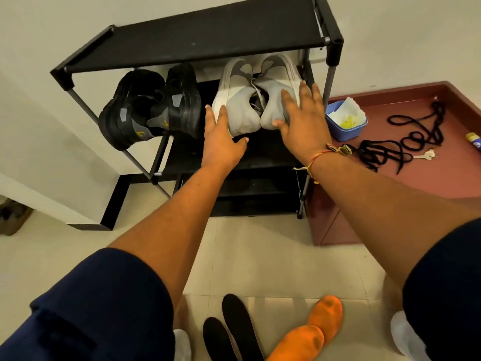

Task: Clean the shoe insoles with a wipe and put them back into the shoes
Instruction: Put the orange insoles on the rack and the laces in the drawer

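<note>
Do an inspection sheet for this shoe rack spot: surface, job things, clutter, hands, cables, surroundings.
Surface: beige tiled floor; black shoe rack standing on it.
Job's things: grey shoes and black shoes on one rack shelf; black insoles and orange insoles on the floor; blue tub holding a white wipe.
Clutter: black laces and a key on the maroon ledge.
Hands: left hand flat against the left grey shoe; right hand spread on the right one.
Cables: nothing seen.
Surroundings: pale wall behind the rack.
</note>
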